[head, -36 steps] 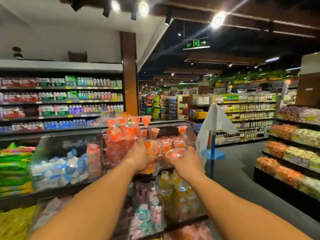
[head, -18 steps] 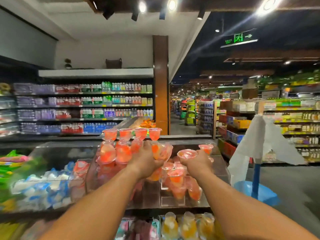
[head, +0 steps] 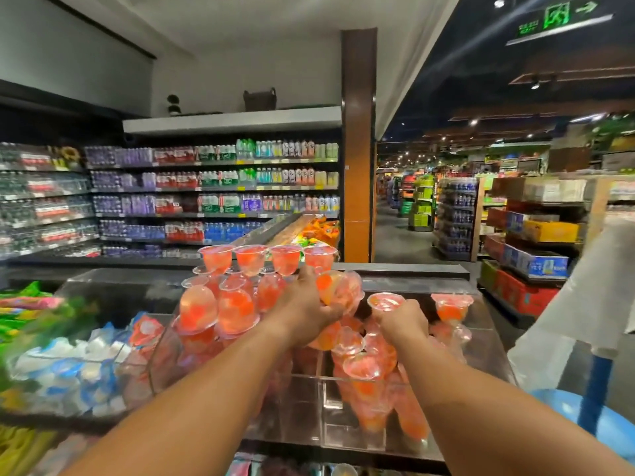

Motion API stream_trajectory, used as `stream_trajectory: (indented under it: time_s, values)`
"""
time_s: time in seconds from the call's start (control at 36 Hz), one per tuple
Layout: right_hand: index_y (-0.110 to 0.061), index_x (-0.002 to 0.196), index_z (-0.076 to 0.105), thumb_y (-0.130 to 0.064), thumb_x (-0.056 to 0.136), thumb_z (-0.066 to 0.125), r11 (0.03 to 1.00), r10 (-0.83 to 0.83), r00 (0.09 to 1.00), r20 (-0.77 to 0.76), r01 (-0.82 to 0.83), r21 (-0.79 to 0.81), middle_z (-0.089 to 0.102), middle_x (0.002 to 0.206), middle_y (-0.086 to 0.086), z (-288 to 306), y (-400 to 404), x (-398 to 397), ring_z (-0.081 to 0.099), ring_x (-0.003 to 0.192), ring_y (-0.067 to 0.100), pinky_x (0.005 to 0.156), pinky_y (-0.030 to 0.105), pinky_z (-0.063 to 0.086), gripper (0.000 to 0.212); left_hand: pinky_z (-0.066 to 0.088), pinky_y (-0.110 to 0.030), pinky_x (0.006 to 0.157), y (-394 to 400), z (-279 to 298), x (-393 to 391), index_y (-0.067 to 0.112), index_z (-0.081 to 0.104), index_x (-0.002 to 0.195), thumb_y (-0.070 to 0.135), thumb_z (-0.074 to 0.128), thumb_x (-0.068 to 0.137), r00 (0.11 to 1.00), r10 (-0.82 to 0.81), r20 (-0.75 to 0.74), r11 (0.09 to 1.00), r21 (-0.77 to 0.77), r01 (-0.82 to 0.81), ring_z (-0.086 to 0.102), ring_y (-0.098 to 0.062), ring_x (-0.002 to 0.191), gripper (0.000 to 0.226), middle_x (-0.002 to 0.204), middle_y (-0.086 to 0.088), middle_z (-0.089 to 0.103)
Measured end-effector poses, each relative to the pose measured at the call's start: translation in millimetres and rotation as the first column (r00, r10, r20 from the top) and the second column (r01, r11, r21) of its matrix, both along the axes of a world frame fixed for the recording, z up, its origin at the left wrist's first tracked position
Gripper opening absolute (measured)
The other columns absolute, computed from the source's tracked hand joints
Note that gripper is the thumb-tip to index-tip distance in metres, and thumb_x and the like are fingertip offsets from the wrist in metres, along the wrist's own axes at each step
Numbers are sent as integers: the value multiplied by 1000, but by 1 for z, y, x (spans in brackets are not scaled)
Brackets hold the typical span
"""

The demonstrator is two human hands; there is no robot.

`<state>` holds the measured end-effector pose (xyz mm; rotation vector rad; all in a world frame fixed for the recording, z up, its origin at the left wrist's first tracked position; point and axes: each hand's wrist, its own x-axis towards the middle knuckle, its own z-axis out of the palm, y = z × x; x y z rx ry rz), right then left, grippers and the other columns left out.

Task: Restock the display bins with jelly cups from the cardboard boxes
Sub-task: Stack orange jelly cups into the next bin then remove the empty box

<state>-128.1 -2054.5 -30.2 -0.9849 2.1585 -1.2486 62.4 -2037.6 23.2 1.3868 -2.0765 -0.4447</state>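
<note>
I see the left hand (head: 302, 309) still clamped on jelly cups (head: 338, 286), right hand (head: 402, 324) still gripping one cup (head: 385, 301), both now lower over the clear bin (head: 481, 341).

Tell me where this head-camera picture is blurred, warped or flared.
Head view: the left edge smears, the green packets and blue-white cups streaked; the wide lens bows the pillar and ceiling lines; a ceiling lamp flares; the hands and red jelly cups stay fairly sharp; the far aisle is dim.
</note>
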Motion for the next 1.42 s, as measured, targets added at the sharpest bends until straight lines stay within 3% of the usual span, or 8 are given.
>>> stream_trajectory:
  time_s: [0.17, 0.61, 0.81, 0.92, 1.03, 1.14, 1.28, 1.42]
  values:
    - [-5, 134, 45, -30, 87, 78, 1000, 16, 1000, 5, -16, -1, 60, 129, 19, -1, -21, 0, 57, 119, 38, 89, 39, 47, 62, 48, -35, 89, -9, 1, -3, 16, 23, 149, 42, 71, 91, 999, -47, -17, 999, 15, 47, 52, -18, 106, 80, 136, -5, 51]
    - [-3, 137, 39, -29, 80, 85, 1000, -9, 999, -40, 10, 14, 59, 129, 21, -3, -35, 1, 60, 116, 38, 87, 43, 52, 78, 44, -31, 86, -12, -5, 15, 20, 21, 153, 45, 71, 90, 999, -31, -15, 998, 48, 32, 55, -24, 118, 85, 143, -5, 51]
    - [-8, 130, 50, -32, 85, 78, 1000, 20, 937, -348, -20, 1, 56, 127, 12, 4, 9, 8, 58, 111, 29, 92, 40, 53, 59, 48, -36, 96, -5, -3, 6, 14, 19, 155, 46, 71, 90, 999, -53, 10, 997, 63, 53, 54, -26, 120, 90, 142, -8, 49]
    - [-15, 144, 44, -21, 90, 64, 950, 151, 821, -551, -275, -149, 50, 137, 4, 13, 46, 16, 46, 128, 23, 107, 36, 41, 58, 49, -33, 85, 3, 0, -1, 17, 23, 152, 45, 72, 90, 995, -103, 10, 992, 69, 102, 57, -22, 107, 83, 131, -6, 56]
    - [-24, 136, 53, -34, 91, 54, 849, 342, 921, -190, -389, -358, 59, 120, 2, 45, 67, 20, 57, 108, 21, 97, 43, 50, 46, 51, -40, 93, 9, 2, -10, 17, 22, 153, 46, 71, 90, 992, -118, 46, 993, 31, 117, 58, -28, 115, 85, 134, -10, 56]
    - [-24, 128, 47, -89, 57, 67, 871, 478, 872, 104, -455, -187, 56, 114, 5, 62, 66, 25, 60, 92, 23, 75, 41, 54, 98, 46, -41, 102, 17, 4, -23, 14, 13, 156, 42, 71, 92, 988, -150, 42, 988, 45, 148, 52, -31, 129, 91, 149, -14, 46]
    - [-9, 112, 57, -44, 69, 78, 910, 391, 907, 156, -355, -216, 61, 82, 7, 61, 68, 23, 60, 61, 16, 52, 31, 47, 60, 46, -43, 102, 28, 8, -36, 13, 26, 146, 37, 67, 95, 980, -198, 22, 980, 33, 197, 53, -31, 126, 70, 143, -9, 50]
    - [-17, 124, 33, -26, 68, 78, 967, 119, 953, 277, -48, -250, 57, 109, 16, 67, 70, 10, 69, 90, 34, 68, 44, 62, 73, 31, -42, 118, 29, 8, -37, 19, -5, 162, 49, 68, 92, 972, -234, 19, 972, 9, 234, 32, -29, 147, 105, 164, -9, 27]
